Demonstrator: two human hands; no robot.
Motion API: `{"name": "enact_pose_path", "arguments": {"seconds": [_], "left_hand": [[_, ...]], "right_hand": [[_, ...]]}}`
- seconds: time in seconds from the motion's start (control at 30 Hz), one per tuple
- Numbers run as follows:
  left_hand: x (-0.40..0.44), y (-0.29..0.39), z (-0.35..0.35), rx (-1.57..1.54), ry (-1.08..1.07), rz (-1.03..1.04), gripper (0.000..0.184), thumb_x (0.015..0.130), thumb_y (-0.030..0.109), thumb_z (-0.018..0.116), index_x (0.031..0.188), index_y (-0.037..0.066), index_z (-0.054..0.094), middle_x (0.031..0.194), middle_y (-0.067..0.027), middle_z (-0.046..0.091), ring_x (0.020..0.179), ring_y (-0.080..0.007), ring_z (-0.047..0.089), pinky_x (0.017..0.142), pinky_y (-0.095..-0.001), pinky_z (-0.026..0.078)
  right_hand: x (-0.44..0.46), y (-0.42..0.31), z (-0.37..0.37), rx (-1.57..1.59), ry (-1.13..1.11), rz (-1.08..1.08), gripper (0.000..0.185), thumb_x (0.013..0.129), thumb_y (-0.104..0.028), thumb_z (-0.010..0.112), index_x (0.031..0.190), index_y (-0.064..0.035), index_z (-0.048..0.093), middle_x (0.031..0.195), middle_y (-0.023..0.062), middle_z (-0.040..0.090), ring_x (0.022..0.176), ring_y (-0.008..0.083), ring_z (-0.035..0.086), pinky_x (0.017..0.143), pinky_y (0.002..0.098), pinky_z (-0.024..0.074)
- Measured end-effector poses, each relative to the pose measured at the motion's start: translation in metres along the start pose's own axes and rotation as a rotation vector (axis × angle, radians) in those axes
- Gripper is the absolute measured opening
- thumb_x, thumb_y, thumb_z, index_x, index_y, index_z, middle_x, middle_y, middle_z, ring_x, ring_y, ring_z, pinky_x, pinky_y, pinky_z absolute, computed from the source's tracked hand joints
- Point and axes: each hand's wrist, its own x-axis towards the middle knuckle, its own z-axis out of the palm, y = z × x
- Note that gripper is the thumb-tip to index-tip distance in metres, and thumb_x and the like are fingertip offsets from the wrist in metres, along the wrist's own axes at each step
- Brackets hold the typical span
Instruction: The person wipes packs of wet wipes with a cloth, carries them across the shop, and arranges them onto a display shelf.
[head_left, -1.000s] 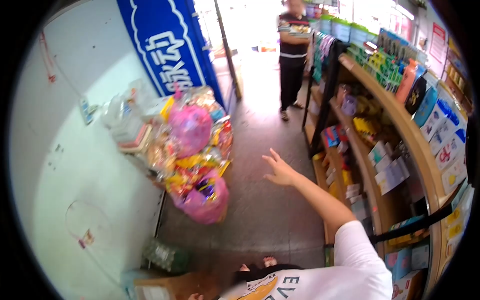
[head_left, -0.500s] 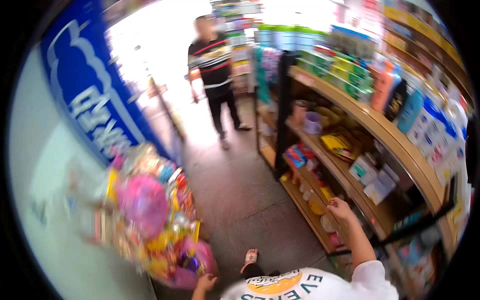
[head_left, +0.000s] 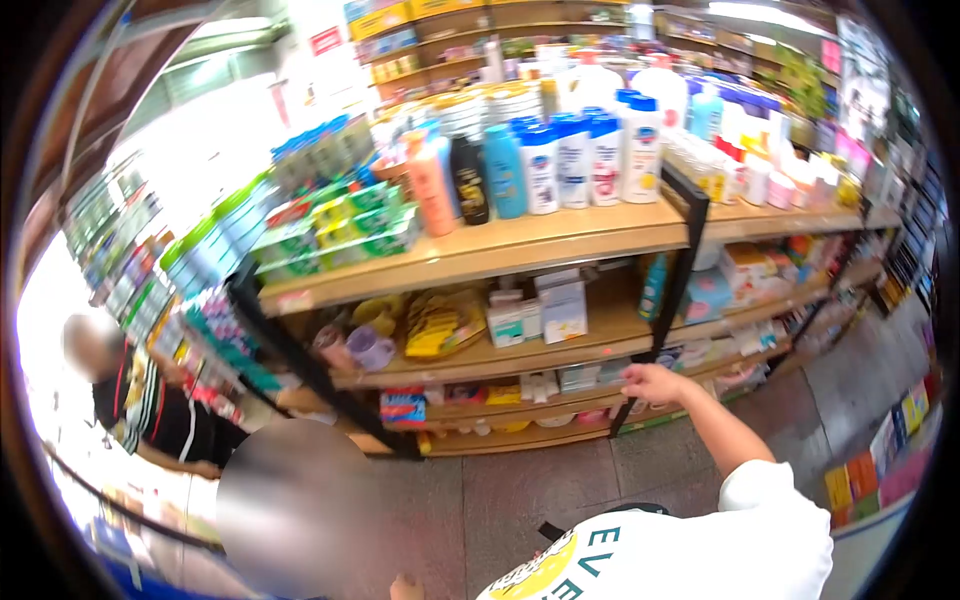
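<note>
My right hand [head_left: 654, 384] is held out in front of the lower shelves, its fingers curled together and nothing visible in them. It is nearest to the black shelf post [head_left: 683, 270] and does not clearly touch it. Only a small part of my left hand [head_left: 407, 588] shows at the bottom edge, its fingers hidden. On the wooden top shelf [head_left: 470, 250] stand a pink bottle [head_left: 430, 190], a black bottle [head_left: 468, 180] and several white bottles with blue caps [head_left: 605, 165]. Lower down are a purple cup [head_left: 371, 347] and white boxes [head_left: 563, 308].
A person in a dark striped top [head_left: 150, 405] stands at the left. A large blurred shape [head_left: 300, 500] covers the lower left. Grey floor tiles [head_left: 530, 490] run below the shelving. Colourful packets [head_left: 865, 480] are at the lower right.
The view has swung right, from the aisle to the shelves. The pink bags have left the view. My right hand, spread at first, is now curled; my left hand shows less than half a second ago.
</note>
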Motion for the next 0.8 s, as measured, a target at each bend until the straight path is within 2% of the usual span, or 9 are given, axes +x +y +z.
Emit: {"name": "enact_pose_path", "arguments": {"seconds": [0.2,0.27,0.4,0.47,0.5,0.53,0.57,0.67,0.8], "left_hand": [[0.044,0.155,-0.002,-0.214,-0.024,0.285,0.048,0.077,0.039,0.055,0.105,0.0,0.054,0.103,-0.0244,0.055,0.1,-0.0372,0.051,0.084,-0.0407,0.042],[0.044,0.186,0.018,-0.008,-0.24,0.289,0.047,0.078,0.04,0.054,0.108,0.003,0.054,0.103,-0.0237,0.056,0.1,-0.0368,0.051,0.084,-0.0398,0.041],[0.034,0.228,0.065,0.135,-0.362,0.316,0.049,0.077,0.043,0.054,0.111,0.008,0.054,0.105,-0.0247,0.055,0.101,-0.0362,0.051,0.086,-0.0397,0.04],[0.022,0.275,0.067,0.043,-0.406,0.165,0.036,0.076,0.031,0.06,0.098,0.002,0.061,0.089,-0.0141,0.064,0.082,-0.0241,0.062,0.072,-0.0313,0.047],[0.021,0.289,0.079,0.044,-0.407,0.144,0.033,0.075,0.029,0.06,0.095,0.002,0.062,0.084,-0.013,0.065,0.081,-0.0243,0.063,0.072,-0.0318,0.047],[0.022,0.3,0.09,0.044,-0.417,0.151,0.033,0.075,0.029,0.06,0.095,0.002,0.062,0.084,-0.013,0.065,0.081,-0.0243,0.063,0.072,-0.0318,0.047],[0.026,0.312,0.097,0.159,-0.461,0.219,0.036,0.073,0.022,0.061,0.103,0.003,0.058,0.09,-0.0163,0.062,0.086,-0.0272,0.06,0.078,-0.0342,0.046],[0.024,0.34,0.131,0.089,-0.36,0.465,0.059,0.07,0.015,0.063,0.124,0.007,0.041,0.109,-0.02,0.054,0.101,-0.0311,0.053,0.088,-0.0358,0.041],[-0.006,0.418,0.113,0.125,-0.465,0.454,0.07,0.069,0.024,0.067,0.129,0.008,0.035,0.117,-0.0183,0.05,0.105,-0.0308,0.05,0.09,-0.0349,0.04]], "right_hand": [[-0.068,-0.082,-0.139,0.063,0.316,-0.51,0.03,0.079,-0.014,0.06,0.106,-0.001,0.054,0.097,0.0091,0.059,0.087,0.0142,0.057,0.077,0.0273,0.0459],[-0.09,-0.094,-0.204,-0.155,0.695,-0.781,0.037,0.079,-0.014,0.06,0.112,-0.0027,0.049,0.101,0.0068,0.055,0.086,0.0142,0.054,0.075,0.0265,0.0453],[-0.128,-0.092,-0.299,-0.044,1.379,-0.828,0.034,0.081,-0.01,0.054,0.113,-0.0027,0.049,0.101,0.0086,0.058,0.085,0.0175,0.058,0.077,0.0296,0.0457],[-0.142,-0.087,-0.287,0.109,1.158,-0.552,0.022,0.078,-0.01,0.057,0.099,-0.004,0.057,0.088,0.0042,0.062,0.081,0.0149,0.058,0.075,0.0275,0.046],[-0.146,-0.085,-0.272,-0.146,0.74,-0.617,0.013,0.075,-0.012,0.061,0.087,-0.0058,0.06,0.079,0.0031,0.063,0.076,0.0148,0.059,0.074,0.0275,0.0459],[-0.137,-0.086,-0.251,-0.321,0.523,-1.067,0.016,0.073,-0.013,0.063,0.088,-0.0081,0.061,0.076,0.0047,0.063,0.07,0.0175,0.06,0.077,0.0307,0.0463],[-0.155,-0.096,-0.228,-0.38,0.357,-1.029,0.018,0.072,-0.013,0.064,0.09,-0.0103,0.062,0.073,0.0061,0.062,0.066,0.0206,0.059,0.078,0.0339,0.0467],[-0.162,-0.072,-0.197,-0.134,0.243,-1.182,0.024,0.074,-0.013,0.063,0.097,-0.0081,0.06,0.066,0.0041,0.059,0.064,0.0201,0.058,0.075,0.0331,0.0474],[-0.141,0.01,-0.188,-0.076,0.249,-0.762,0.03,0.078,-0.019,0.059,0.105,-0.0059,0.055,0.074,0.0087,0.06,0.07,0.0255,0.057,0.064,0.0335,0.0456]]}}
